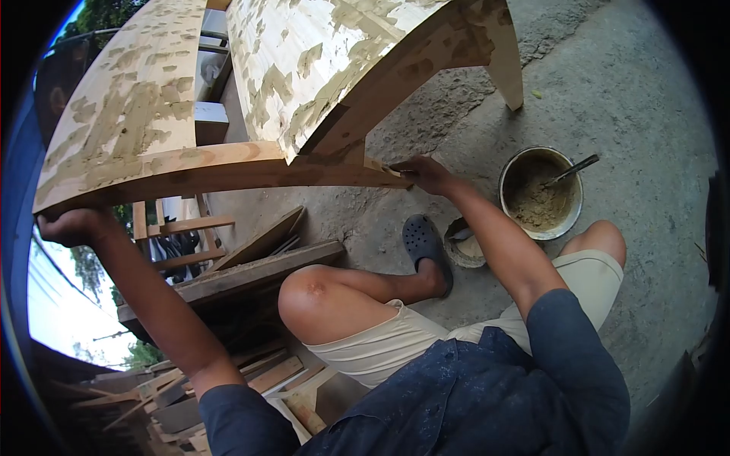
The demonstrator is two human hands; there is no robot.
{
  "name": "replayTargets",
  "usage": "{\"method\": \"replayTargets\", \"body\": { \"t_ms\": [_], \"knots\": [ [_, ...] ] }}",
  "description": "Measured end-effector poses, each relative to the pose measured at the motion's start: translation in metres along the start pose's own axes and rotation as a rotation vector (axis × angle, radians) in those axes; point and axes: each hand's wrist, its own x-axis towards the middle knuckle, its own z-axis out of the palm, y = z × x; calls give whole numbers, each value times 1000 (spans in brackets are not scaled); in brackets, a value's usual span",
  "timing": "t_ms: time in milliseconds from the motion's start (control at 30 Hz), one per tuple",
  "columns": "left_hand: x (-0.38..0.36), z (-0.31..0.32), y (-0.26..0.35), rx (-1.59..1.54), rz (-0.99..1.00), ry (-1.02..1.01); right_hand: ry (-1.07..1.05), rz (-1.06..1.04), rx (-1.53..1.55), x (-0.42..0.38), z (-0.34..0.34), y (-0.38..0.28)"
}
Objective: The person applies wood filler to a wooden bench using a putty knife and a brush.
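Observation:
A large wooden furniture piece (251, 163) with a curved edge and broad panels smeared with tan filler stands before me. At the far left, my left hand (74, 226) is closed round the lower corner of its left panel (163, 83). My right hand (427, 175) is closed at the end of a wooden leg (380, 176). Its fingers pinch a small, thin thing against the wood, which I cannot make out. Right of that hand stands a metal pot (576, 216) of tan paste (532, 205), with a tool handle (582, 166) leaning out.
A small bowl (471, 262) with pale powder sits beside the shoe (422, 237), partly behind my right forearm. A thick plank (296, 262) and a wooden frame (190, 226) are at the left. Scrap wood (179, 414) is piled at lower left. Rough concrete (631, 114) lies underneath.

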Motion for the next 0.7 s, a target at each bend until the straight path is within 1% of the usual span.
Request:
{"method": "replayTargets", "body": {
  "t_ms": [133, 200, 233, 300, 333, 400, 433, 467, 500, 533, 600, 633, 700],
  "knots": [
    [-8, 3, 10, 59, 11, 7, -37, 17, -41, -11, -1, 11],
    [-8, 4, 8, 60, -7, 7, -54, -3, -165, -15, -11, 12],
    [-2, 0, 1, 53, -2, 6, -53, -2, -166, -12, -10, 9],
    [4, -5, -5, 48, 7, 7, 50, -56, 104, -1, -4, 0],
    [4, -5, -6, 46, 11, 1, 47, -57, 107, -3, -2, -1],
    [3, -4, -3, 42, 15, -6, -8, -7, -113, -9, 2, -1],
    [0, -1, 1, 54, -13, 25, -5, -9, -118, -8, -3, 4],
    [-3, 1, 4, 68, -42, 52, -79, 3, -104, -10, -10, 10],
    [-3, 1, 4, 67, -43, 51, -152, 15, -89, -9, -13, 17],
    [-2, 1, 2, 47, -38, 33, -148, 15, -90, -5, -11, 22],
    [-2, 1, 2, 31, -32, 16, 80, -45, 46, 3, -6, 19],
    [-1, 1, 2, 36, -22, 18, 78, -47, 47, 2, -4, 14],
    [-1, 2, 3, 46, -8, 22, -59, 82, -38, 0, 1, 4]
  ]
}}
